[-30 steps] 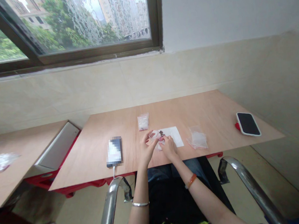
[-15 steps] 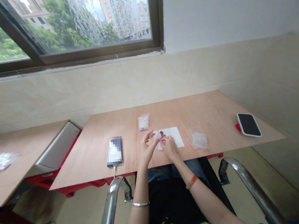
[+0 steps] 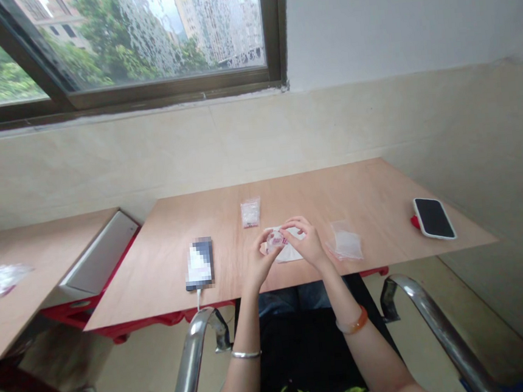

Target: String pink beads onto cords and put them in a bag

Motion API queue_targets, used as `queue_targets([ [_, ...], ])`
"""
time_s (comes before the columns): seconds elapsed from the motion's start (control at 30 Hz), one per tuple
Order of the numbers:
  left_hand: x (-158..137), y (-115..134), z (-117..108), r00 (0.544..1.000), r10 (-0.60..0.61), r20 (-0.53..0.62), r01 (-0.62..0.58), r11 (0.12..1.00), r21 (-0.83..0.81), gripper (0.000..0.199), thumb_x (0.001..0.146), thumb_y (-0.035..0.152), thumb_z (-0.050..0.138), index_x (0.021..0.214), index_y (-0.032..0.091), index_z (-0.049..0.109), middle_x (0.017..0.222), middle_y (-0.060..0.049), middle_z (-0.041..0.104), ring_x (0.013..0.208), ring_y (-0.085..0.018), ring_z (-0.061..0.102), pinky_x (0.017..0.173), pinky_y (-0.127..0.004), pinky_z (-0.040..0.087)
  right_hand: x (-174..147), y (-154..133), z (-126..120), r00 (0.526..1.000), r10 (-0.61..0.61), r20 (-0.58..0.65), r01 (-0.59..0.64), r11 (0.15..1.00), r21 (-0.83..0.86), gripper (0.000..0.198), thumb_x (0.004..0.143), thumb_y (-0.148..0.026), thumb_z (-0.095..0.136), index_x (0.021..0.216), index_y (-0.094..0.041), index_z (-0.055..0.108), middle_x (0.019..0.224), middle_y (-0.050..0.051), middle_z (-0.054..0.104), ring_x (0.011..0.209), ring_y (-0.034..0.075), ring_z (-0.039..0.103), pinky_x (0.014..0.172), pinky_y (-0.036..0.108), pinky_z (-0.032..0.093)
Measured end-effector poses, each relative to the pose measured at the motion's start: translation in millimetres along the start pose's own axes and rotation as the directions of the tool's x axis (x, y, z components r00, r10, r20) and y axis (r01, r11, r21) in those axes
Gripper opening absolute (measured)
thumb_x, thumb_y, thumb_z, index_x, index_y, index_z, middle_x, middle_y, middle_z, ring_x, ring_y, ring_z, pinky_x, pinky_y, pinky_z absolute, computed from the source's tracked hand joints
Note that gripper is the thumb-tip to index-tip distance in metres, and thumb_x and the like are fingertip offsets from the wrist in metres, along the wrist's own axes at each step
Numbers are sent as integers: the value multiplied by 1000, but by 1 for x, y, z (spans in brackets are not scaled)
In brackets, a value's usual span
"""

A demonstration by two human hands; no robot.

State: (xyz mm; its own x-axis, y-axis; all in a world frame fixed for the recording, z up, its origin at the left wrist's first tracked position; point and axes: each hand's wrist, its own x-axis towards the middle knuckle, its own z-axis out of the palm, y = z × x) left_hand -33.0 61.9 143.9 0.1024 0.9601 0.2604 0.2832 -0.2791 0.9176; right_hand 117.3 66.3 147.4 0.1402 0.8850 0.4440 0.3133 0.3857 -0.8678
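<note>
Over a white sheet of paper (image 3: 291, 254), my two hands are raised close together around a small clear plastic bag (image 3: 274, 240) with pinkish-red marks. My left hand (image 3: 257, 262) pinches its left side between thumb and fingers. On the other side my right hand (image 3: 310, 243) curves over, thumb and fingertips closed at the bag's upper right edge. Dark pieces that lay by the paper are hidden now or inside the bag; I cannot tell which. Behind the hands lies a filled clear zip bag (image 3: 251, 213). A stack of flat clear bags (image 3: 347, 241) rests right of the paper.
A phone (image 3: 199, 263) with a cable lies left on the wooden table (image 3: 217, 212). Another phone (image 3: 434, 218) in a white case sits at the right end, propped on something red. Metal armrests (image 3: 187, 367) flank me. More plastic bags (image 3: 1, 280) lie on the left table.
My right hand has lifted and moved slightly right, from low by the dark pieces to the bag's upper edge. The bag now faces me more, and the dark pieces no longer show.
</note>
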Motion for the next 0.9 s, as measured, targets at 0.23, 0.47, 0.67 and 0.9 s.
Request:
queue_targets([
  [0.23, 0, -6, 0, 1000, -11, 0, 11, 1000, -24, 39, 73, 28, 70, 110, 19, 61, 114, -11, 64, 108, -24, 58, 93, -40, 43, -2, 17, 7, 997, 66, 35, -68, 996, 61, 26, 86, -37, 52, 100, -21, 68, 105, 8, 63, 97, 19, 58, 74, 28, 46],
  [0.47, 0, -6, 1, 1000, -23, -4, 23, 1000, -19, 39, 73, 26, 70, 110, 19, 62, 116, -11, 64, 110, -24, 58, 96, -41, 41, -11, 75, 20, 974, 226, -5, -223, 955, -195, 26, 80, -24, 55, 103, -14, 63, 98, 11, 63, 82, 19, 59, 75, 31, 47],
  [0.67, -1, -3, 1, 999, -26, 20, 27, 998, -56, 39, 74, 26, 69, 112, 19, 61, 115, -11, 64, 109, -23, 59, 94, -39, 42, -27, 91, 35, 951, 306, 39, -256, 854, -454, 23, 78, -24, 59, 99, -16, 62, 93, 9, 58, 83, 20, 56, 76, 30, 44],
  [0.9, 0, 0, 2, 999, -32, 30, 34, 997, -73, 38, 75, 26, 69, 111, 19, 62, 115, -11, 65, 110, -23, 58, 95, -38, 42, -27, 93, 46, 952, 305, 12, -243, 780, -577, 17, 82, -26, 55, 95, -18, 64, 95, 9, 57, 90, 21, 54, 79, 28, 40],
])
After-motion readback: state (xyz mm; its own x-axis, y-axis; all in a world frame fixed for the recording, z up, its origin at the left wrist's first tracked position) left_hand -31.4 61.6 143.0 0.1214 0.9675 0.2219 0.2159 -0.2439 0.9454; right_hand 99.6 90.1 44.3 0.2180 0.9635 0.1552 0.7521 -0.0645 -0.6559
